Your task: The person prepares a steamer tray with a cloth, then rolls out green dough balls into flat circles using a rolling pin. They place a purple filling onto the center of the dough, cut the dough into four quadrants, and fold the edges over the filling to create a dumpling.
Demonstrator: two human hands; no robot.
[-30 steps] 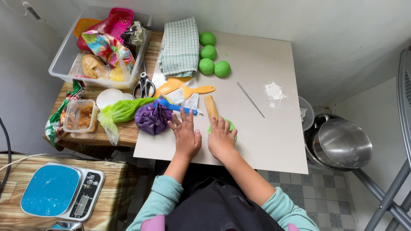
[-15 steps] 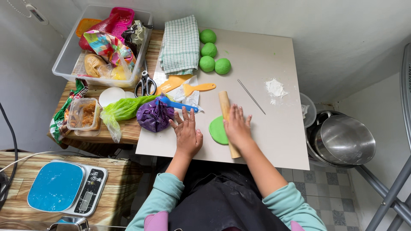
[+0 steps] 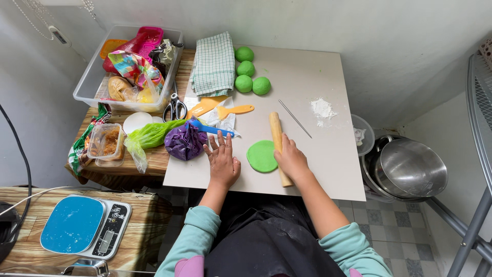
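- Since the earlier frames the wooden rolling pin (image 3: 277,141) has travelled from the left of the green dough disc (image 3: 262,156) to its right edge, and the disc now lies uncovered and flat on the pale work board (image 3: 328,154)
- Right hand (image 3: 292,160) rests palm down on the near half of the rolling pin, fingers laid over it rather than wrapped round, so it presses without a closed grip
- Left hand (image 3: 222,160) lies flat and spread on the board, fingers apart, holding nothing; it sits just left of the disc and just below the purple bag (image 3: 185,141)
- Rolling pin runs lengthwise away from the person, slightly tilted, its far end bare and its near end poking out under the right hand
- Four green dough balls (image 3: 247,76) sit clustered at the far edge of the board, beside a folded checked cloth (image 3: 214,63)
- A thin metal skewer (image 3: 294,118) and a small heap of white flour (image 3: 323,108) lie on the board to the right of the pin
- Orange and blue spatulas (image 3: 218,114) lie beyond the left hand, with scissors (image 3: 175,109) beside them
- A green bag (image 3: 151,136) and a small tub of food (image 3: 105,144) sit on the wooden table to the left, behind them a clear plastic crate (image 3: 87,87) of oddments
- A blue-topped kitchen scale (image 3: 84,225) stands at lower left, and steel bowls (image 3: 410,166) sit low on the right
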